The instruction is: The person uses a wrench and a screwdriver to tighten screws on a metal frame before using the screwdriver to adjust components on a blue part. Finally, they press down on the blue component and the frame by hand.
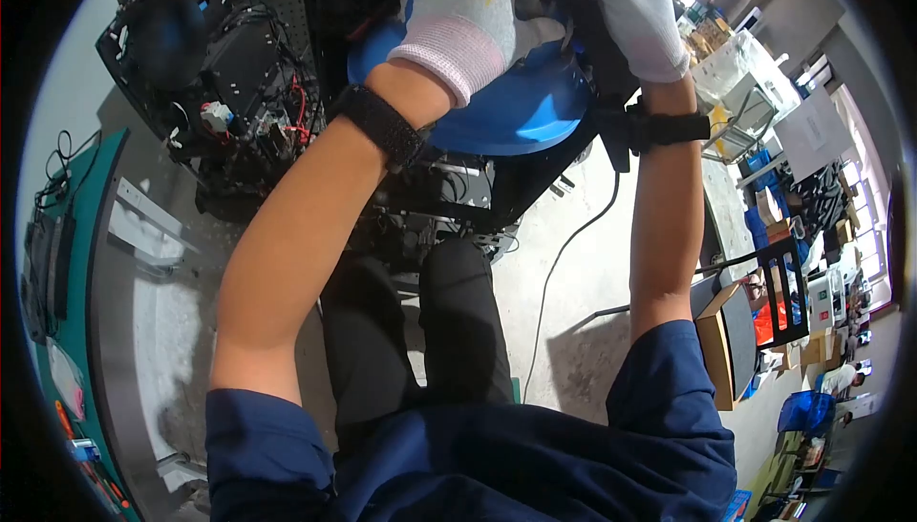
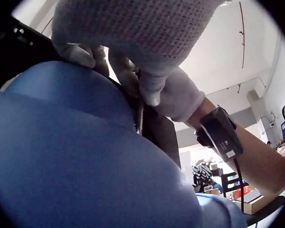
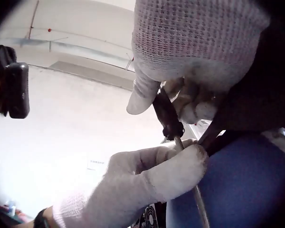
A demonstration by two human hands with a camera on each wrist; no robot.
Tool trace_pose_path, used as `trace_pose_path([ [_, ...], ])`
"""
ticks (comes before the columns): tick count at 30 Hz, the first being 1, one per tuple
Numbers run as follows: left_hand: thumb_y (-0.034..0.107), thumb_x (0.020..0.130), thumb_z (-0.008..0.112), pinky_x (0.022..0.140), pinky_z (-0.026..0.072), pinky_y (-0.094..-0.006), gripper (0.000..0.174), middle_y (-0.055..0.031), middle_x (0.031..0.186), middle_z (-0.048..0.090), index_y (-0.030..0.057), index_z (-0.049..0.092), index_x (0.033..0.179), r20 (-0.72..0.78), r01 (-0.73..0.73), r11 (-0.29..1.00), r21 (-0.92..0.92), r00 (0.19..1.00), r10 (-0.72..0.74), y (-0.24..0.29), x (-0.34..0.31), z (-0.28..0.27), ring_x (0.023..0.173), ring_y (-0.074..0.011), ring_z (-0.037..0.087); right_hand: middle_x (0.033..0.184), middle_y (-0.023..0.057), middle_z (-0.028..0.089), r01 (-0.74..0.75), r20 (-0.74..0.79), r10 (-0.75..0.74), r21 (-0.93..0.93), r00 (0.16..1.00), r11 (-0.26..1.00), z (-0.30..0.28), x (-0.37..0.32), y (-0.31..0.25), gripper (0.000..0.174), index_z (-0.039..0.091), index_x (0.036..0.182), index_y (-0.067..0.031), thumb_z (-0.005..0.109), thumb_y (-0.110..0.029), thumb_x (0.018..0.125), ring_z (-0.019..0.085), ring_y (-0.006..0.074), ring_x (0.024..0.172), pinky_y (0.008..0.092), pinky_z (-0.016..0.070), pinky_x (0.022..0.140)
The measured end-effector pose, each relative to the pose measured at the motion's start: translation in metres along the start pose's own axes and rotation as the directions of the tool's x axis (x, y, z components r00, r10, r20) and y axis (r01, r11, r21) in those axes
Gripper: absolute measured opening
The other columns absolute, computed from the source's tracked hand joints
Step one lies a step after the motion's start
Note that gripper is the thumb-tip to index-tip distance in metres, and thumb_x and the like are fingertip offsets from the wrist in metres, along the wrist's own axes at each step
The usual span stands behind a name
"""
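Note:
In the right wrist view, my gloved right hand (image 3: 194,52) has its fingers curled round the dark handle (image 3: 167,114) of a screwdriver-like tool. My gloved left hand (image 3: 142,180) pinches the thin metal shaft (image 3: 199,204) just beyond that handle. The tool's tip is out of sight. In the head view both hands, left (image 1: 468,21) and right (image 1: 635,16), are close together at the top edge, by a smooth blue rounded part (image 1: 516,111) set in a black frame. The shaft (image 2: 140,116) stands beside the blue surface (image 2: 85,147) in the left wrist view.
A black assembly with exposed wiring (image 1: 229,73) is at upper left. Along the left edge runs a green-topped bench (image 1: 100,197) with tools. A black cable (image 1: 549,283) trails over the floor. A black chair (image 1: 783,293) and boxes are at right.

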State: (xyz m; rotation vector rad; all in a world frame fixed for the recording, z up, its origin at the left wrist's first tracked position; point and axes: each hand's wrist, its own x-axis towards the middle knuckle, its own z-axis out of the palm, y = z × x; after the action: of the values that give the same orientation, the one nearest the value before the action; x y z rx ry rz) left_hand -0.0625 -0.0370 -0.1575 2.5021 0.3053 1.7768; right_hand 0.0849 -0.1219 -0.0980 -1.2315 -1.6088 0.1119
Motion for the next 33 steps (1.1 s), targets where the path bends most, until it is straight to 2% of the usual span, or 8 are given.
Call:
trace_pose_path([
  [4, 0.026, 0.066, 0.083, 0.087, 0.0496, -0.0416, 0.023, -0.0144, 0.099, 0.067, 0.0051, 0.074, 0.072, 0.093, 0.109, 0.993, 0.044, 0.989, -0.113, 0.004, 0.002, -0.001, 0.093, -0.0319, 0.064, 0.094, 0.0024, 0.066, 0.021, -0.010, -0.023, -0.152, 1.000, 0.988, 0.001, -0.002, -0.007, 0.039, 0.061, 0.128, 0.0024, 0.057, -0.020, 0.096, 0.056, 0.0065, 0.077, 0.0216, 0.0455, 0.066],
  [7, 0.025, 0.067, 0.082, 0.087, 0.0497, -0.0419, 0.023, -0.0145, 0.098, 0.068, 0.0051, 0.075, 0.073, 0.068, 0.013, 1.000, 0.023, 0.998, -0.015, -0.003, 0.001, 0.000, 0.094, -0.0325, 0.063, 0.103, 0.0051, 0.071, 0.051, 0.029, -0.062, 0.302, 0.998, 0.952, -0.001, -0.001, 0.006, 0.046, 0.056, 0.137, 0.0015, 0.050, -0.027, 0.100, 0.059, 0.0071, 0.080, 0.0211, 0.0455, 0.067],
  [14, 0.026, 0.066, 0.083, 0.084, 0.0506, -0.0417, 0.024, -0.0139, 0.091, 0.068, 0.0047, 0.073, 0.074, 0.034, -0.023, 1.000, 0.008, 0.999, 0.023, -0.003, -0.001, -0.002, 0.090, -0.0324, 0.064, 0.103, 0.0065, 0.071, 0.046, 0.021, -0.047, 0.069, 0.999, 0.997, -0.001, -0.005, -0.004, 0.044, 0.056, 0.137, 0.0003, 0.056, -0.020, 0.098, 0.060, 0.0078, 0.081, 0.0214, 0.0467, 0.069],
  [19, 0.025, 0.066, 0.084, 0.080, 0.0512, -0.0419, 0.025, -0.0127, 0.085, 0.067, 0.0050, 0.069, 0.070, 0.036, 0.030, 1.000, -0.006, 0.999, -0.030, 0.003, 0.000, 0.000, 0.086, -0.0320, 0.065, 0.091, 0.0038, 0.066, 0.017, -0.015, -0.015, 0.143, 1.000, 0.990, -0.004, -0.003, 0.007, 0.029, 0.063, 0.115, 0.0009, 0.066, -0.012, 0.090, 0.060, 0.0093, 0.079, 0.0222, 0.0481, 0.070],
  [22, 0.026, 0.065, 0.085, 0.080, 0.0509, -0.0415, 0.028, -0.0127, 0.084, 0.066, 0.0053, 0.067, 0.067, 0.186, 0.273, 0.950, -0.152, 0.952, -0.243, 0.006, 0.000, -0.001, 0.086, -0.0320, 0.065, 0.087, 0.0024, 0.064, 0.099, -0.007, -0.099, 0.046, 0.995, 0.994, -0.006, 0.001, 0.013, 0.025, 0.063, 0.108, 0.0008, 0.069, -0.013, 0.089, 0.060, 0.0090, 0.080, 0.0222, 0.0479, 0.070],
  [27, 0.023, 0.065, 0.084, 0.082, 0.0504, -0.0407, 0.024, -0.0149, 0.089, 0.067, 0.0034, 0.071, 0.071, 0.001, 0.057, 0.997, 0.049, 0.998, -0.057, 0.006, -0.002, 0.002, 0.088, -0.0325, 0.065, 0.092, 0.0043, 0.067, 0.042, -0.022, -0.041, 0.071, 0.999, 0.997, 0.005, -0.004, -0.002, 0.033, 0.062, 0.117, 0.0024, 0.067, -0.018, 0.091, 0.056, 0.0076, 0.077, 0.0217, 0.0467, 0.069],
  [31, 0.021, 0.067, 0.083, 0.085, 0.0501, -0.0415, 0.021, -0.0159, 0.093, 0.067, 0.0036, 0.073, 0.073, 0.093, 0.126, 0.990, -0.065, 0.988, -0.120, 0.004, 0.000, 0.000, 0.091, -0.0337, 0.064, 0.096, 0.0061, 0.070, 0.049, 0.014, -0.053, 0.210, 0.999, 0.976, 0.000, -0.005, -0.001, 0.039, 0.060, 0.125, 0.0038, 0.056, -0.023, 0.096, 0.052, 0.0066, 0.071, 0.0206, 0.0437, 0.066],
  [33, 0.022, 0.067, 0.082, 0.088, 0.0497, -0.0416, 0.021, -0.0157, 0.096, 0.066, 0.0042, 0.074, 0.075, 0.033, 0.027, 0.997, -0.073, 0.999, -0.025, 0.001, -0.002, 0.000, 0.095, -0.0343, 0.062, 0.095, 0.0060, 0.070, 0.080, 0.035, -0.091, 0.243, 0.995, 0.967, -0.002, -0.004, 0.003, 0.040, 0.059, 0.125, 0.0039, 0.054, -0.023, 0.097, 0.050, 0.0064, 0.070, 0.0205, 0.0428, 0.065],
])
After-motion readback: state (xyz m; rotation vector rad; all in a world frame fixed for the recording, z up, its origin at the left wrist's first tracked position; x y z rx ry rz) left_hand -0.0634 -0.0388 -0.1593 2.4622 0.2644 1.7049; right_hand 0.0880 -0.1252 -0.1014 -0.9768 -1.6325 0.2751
